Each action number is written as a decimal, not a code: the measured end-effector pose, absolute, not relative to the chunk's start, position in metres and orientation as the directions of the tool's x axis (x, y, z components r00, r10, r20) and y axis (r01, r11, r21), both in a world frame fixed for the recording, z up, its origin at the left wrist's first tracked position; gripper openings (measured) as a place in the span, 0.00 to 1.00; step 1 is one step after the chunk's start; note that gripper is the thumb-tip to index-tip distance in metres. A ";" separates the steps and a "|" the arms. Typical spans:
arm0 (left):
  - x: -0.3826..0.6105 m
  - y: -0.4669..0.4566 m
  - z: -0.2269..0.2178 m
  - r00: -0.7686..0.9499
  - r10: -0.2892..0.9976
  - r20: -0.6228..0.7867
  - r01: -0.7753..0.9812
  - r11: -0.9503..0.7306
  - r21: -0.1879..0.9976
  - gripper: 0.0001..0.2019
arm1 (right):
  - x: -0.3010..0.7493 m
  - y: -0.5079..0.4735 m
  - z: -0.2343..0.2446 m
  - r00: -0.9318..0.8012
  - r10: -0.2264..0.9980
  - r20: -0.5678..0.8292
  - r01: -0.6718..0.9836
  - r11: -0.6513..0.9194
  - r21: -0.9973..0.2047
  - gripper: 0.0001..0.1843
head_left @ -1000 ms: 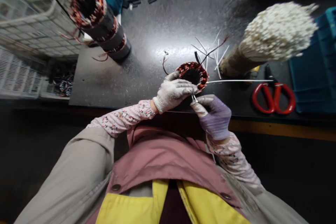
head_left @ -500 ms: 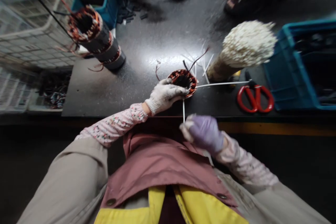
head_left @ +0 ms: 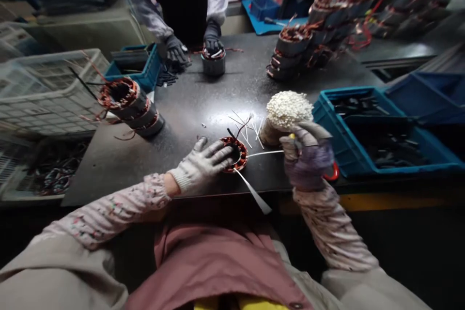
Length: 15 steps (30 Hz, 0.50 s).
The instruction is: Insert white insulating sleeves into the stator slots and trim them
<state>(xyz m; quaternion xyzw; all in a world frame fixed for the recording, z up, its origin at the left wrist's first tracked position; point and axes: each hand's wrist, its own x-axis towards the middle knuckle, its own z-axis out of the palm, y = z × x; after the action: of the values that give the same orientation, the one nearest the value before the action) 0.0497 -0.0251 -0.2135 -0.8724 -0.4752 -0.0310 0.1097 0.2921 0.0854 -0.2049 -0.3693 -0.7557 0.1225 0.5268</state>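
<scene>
My left hand (head_left: 203, 164), in a white knit glove, lies with fingers stretched over the near left rim of a copper-wound stator (head_left: 240, 155). A white cord (head_left: 267, 153) runs from the stator's right side toward my right hand. Another cord end (head_left: 254, 193) hangs loose over the table's front edge. My right hand (head_left: 308, 155), in a purple-grey glove, is closed around a small yellow piece (head_left: 292, 136), mostly hidden by the fingers. It is in front of an upright bundle of white cords (head_left: 288, 111). Red-handled scissors (head_left: 332, 172) show partly behind it.
Stacked stators (head_left: 132, 111) stand left, by a white basket (head_left: 54, 77). Blue bins (head_left: 348, 155) stand right. Cut cord pieces (head_left: 249, 131) lie behind the stator. Across the table, a co-worker's gloved hands (head_left: 212, 41) work at another stator (head_left: 214, 65). More stators (head_left: 290, 53) stand at the back.
My right hand has let go of the near cord and moved up and right to the yellow piece. My left fingers have straightened over the stator. The view has tilted up, showing the co-worker.
</scene>
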 end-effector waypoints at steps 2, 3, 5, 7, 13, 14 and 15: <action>0.039 -0.015 -0.207 0.603 0.797 0.047 0.787 -0.584 -0.198 0.18 | 0.319 0.104 -0.214 -0.162 0.651 0.741 0.606 0.659 -0.446 0.17; 0.034 -0.009 -0.205 0.636 0.772 -0.009 0.758 -0.626 -0.183 0.18 | 0.326 0.113 -0.220 -0.170 0.632 0.756 0.667 0.639 -0.384 0.17; 0.029 0.000 -0.202 0.677 0.734 -0.057 0.725 -0.678 -0.123 0.19 | 0.330 0.128 -0.230 -0.187 0.599 0.778 0.715 0.626 -0.311 0.14; 0.030 0.002 -0.204 0.686 0.727 -0.026 0.726 -0.686 -0.050 0.17 | 0.328 0.134 -0.235 -0.200 0.557 0.806 0.715 0.645 -0.268 0.11; 0.042 -0.021 -0.218 0.516 0.855 0.055 0.841 -0.518 0.155 0.19 | 0.330 0.124 -0.211 -0.143 0.408 0.902 0.533 0.799 -0.277 0.11; 0.043 -0.024 -0.218 0.481 0.875 0.065 0.856 -0.484 0.183 0.19 | 0.330 0.123 -0.202 -0.040 0.425 0.904 0.481 0.802 -0.355 0.11; 0.044 -0.026 -0.219 0.460 0.885 0.075 0.861 -0.465 0.206 0.19 | 0.330 0.122 -0.193 0.080 0.459 0.885 0.417 0.790 -0.448 0.10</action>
<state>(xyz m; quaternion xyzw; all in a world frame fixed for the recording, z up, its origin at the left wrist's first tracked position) 0.0436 -0.0265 -0.2187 -0.8517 -0.5123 -0.0859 -0.0693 0.3297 0.1224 -0.1927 -0.3233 -0.6781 0.0159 0.6599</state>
